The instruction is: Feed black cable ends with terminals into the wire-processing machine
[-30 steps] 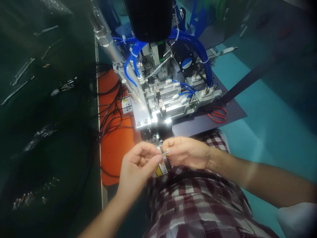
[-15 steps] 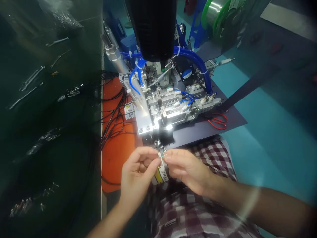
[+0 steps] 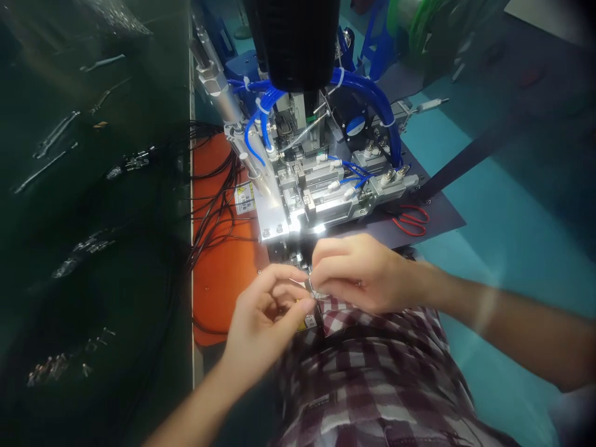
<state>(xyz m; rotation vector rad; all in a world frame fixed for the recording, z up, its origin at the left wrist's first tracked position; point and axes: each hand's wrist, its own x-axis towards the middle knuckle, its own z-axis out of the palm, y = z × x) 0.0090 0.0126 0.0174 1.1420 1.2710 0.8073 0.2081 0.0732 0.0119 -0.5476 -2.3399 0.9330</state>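
Note:
Just in front of the machine, my left hand point(image 3: 267, 313) has its thumb and fingers curled close around a thin pale wire point(image 3: 319, 296). My right hand point(image 3: 358, 273) is closed in a pinch at the same wire, its fingertips slightly above my left thumb. Only a short stretch of the wire shows between the hands; its ends are hidden or too fine to make out. Behind the hands stands the metal machine point(image 3: 326, 202), with pneumatic cylinders and blue air tubes point(image 3: 372, 90). A yellow-and-white label point(image 3: 307, 320) shows partly below my left fingers.
Red-handled scissors point(image 3: 412, 220) lie on the dark base plate at right. Black cables point(image 3: 209, 217) cross an orange stool point(image 3: 218, 292). On the dark table point(image 3: 139, 279) at left lie several small piles of metal parts. A black cylindrical housing point(image 3: 298, 43) hangs above the machine.
My right hand has risen and turned over, its fingers now above the left thumb. My left hand's thumb and index fingertip have parted slightly. The camera view has shifted a little.

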